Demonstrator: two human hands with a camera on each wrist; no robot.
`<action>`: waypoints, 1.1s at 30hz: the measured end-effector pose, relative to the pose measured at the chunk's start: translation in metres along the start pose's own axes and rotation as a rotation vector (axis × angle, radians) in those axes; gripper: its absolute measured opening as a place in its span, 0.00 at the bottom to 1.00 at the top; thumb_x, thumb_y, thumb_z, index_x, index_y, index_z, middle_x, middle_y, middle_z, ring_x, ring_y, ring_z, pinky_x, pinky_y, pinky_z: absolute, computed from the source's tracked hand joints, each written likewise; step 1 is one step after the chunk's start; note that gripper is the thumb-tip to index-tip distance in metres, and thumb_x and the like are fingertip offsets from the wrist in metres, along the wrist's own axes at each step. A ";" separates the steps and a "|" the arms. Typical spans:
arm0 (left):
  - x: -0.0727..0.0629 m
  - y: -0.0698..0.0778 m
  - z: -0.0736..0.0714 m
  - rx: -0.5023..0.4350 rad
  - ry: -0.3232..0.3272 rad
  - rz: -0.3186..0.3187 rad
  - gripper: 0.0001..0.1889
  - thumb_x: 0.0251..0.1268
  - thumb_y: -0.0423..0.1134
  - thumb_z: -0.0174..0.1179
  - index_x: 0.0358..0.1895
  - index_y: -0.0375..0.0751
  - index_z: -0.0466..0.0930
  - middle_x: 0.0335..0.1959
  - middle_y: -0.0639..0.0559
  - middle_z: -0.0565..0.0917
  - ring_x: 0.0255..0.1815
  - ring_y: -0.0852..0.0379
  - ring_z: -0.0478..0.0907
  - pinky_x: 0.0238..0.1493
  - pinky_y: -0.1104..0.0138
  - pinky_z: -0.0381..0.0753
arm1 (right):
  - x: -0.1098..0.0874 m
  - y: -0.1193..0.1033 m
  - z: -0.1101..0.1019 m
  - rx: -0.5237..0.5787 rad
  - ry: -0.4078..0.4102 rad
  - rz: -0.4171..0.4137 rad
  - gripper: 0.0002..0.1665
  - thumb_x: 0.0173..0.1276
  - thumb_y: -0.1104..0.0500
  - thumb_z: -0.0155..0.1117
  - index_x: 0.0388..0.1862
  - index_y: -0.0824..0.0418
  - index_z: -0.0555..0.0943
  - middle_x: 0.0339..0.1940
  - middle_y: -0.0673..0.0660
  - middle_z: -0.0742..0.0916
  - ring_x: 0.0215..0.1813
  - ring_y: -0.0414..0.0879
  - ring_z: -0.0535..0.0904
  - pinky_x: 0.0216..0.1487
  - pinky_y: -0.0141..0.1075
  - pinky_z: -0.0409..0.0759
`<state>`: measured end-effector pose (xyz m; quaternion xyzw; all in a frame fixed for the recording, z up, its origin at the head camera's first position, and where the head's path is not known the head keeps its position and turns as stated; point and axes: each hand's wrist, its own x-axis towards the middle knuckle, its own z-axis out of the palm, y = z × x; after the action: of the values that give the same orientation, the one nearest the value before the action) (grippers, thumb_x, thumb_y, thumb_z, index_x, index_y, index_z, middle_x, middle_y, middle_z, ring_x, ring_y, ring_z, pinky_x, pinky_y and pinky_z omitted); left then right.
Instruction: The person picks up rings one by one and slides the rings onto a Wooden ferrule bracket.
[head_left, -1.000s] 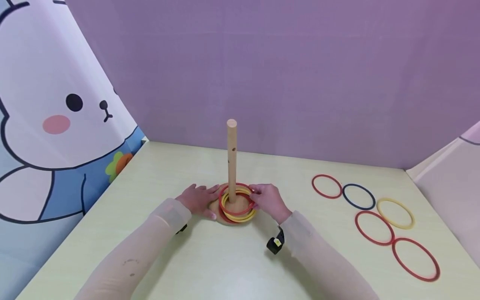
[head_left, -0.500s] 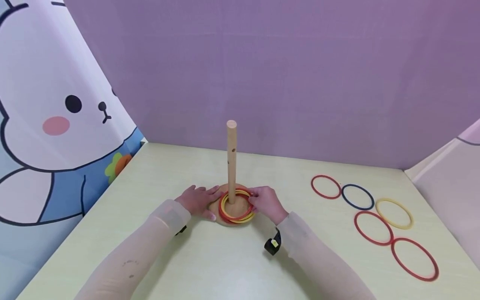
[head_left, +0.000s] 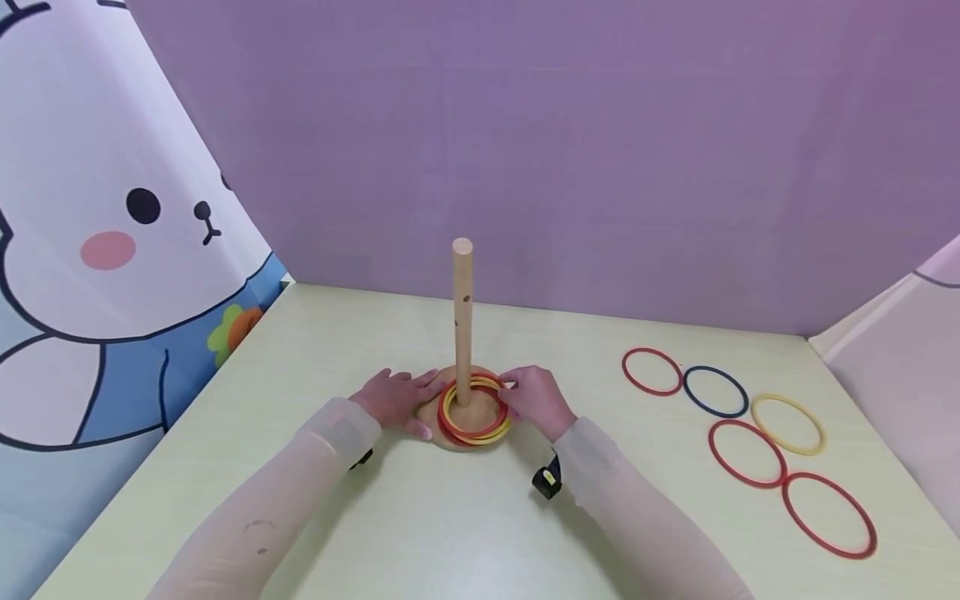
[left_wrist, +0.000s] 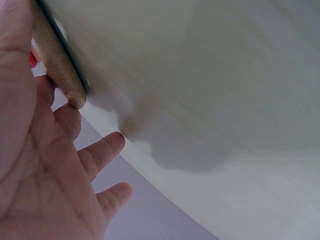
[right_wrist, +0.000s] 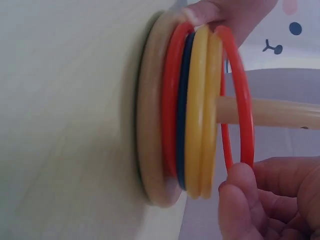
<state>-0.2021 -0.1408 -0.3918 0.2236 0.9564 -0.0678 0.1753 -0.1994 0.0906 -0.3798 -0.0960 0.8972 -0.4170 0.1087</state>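
A wooden peg (head_left: 462, 325) stands upright on a round wooden base (head_left: 482, 408) mid-table. Stacked around its foot, in the right wrist view, are a red ring (right_wrist: 171, 110), a thin blue ring (right_wrist: 183, 120) and two yellow rings (right_wrist: 196, 115). Over these, a top red ring (right_wrist: 245, 110) encircles the peg, tilted, its near side apart from the stack. My right hand (head_left: 538, 398) pinches that ring between thumb and fingertips at the right. Spread fingers of my left hand (head_left: 393, 402) rest against the left edge of the base; its palm shows in the left wrist view.
On the table's right lie several loose rings: a red one (head_left: 623, 367) at the back, a blue one (head_left: 686, 389), a yellow one (head_left: 822, 433), and two more red ones nearer the front. A purple cloth (head_left: 562, 167) hangs behind the table, and a printed cartoon cloth (head_left: 60, 167) stands left.
The top red ring in my right hand has come down closer to the yellow rings than a second ago, and its right side has lifted slightly since. The left hand stays in place.
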 end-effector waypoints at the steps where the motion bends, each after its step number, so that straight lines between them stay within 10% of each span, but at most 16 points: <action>1: 0.000 0.000 0.000 0.001 0.002 0.002 0.46 0.57 0.63 0.61 0.76 0.52 0.53 0.76 0.52 0.55 0.68 0.40 0.64 0.67 0.43 0.58 | 0.000 0.000 0.000 -0.013 -0.001 -0.001 0.15 0.66 0.67 0.61 0.51 0.70 0.82 0.17 0.58 0.81 0.16 0.46 0.73 0.19 0.29 0.72; 12: -0.005 -0.001 -0.001 0.001 0.015 0.020 0.45 0.57 0.62 0.62 0.75 0.50 0.55 0.76 0.50 0.56 0.67 0.39 0.65 0.66 0.43 0.60 | 0.003 0.008 -0.006 -0.070 -0.011 -0.017 0.15 0.63 0.64 0.65 0.48 0.69 0.83 0.19 0.56 0.83 0.16 0.42 0.74 0.22 0.30 0.73; 33: -0.008 -0.002 -0.001 -0.006 0.022 0.009 0.45 0.57 0.62 0.62 0.75 0.50 0.55 0.75 0.51 0.57 0.67 0.39 0.66 0.66 0.43 0.60 | 0.006 0.078 -0.081 -0.357 0.024 -0.159 0.18 0.64 0.63 0.64 0.52 0.69 0.81 0.35 0.58 0.85 0.34 0.48 0.78 0.37 0.40 0.76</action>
<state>-0.1963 -0.1462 -0.3877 0.2282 0.9574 -0.0617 0.1658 -0.2338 0.1975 -0.3893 -0.1793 0.9478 -0.2596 0.0458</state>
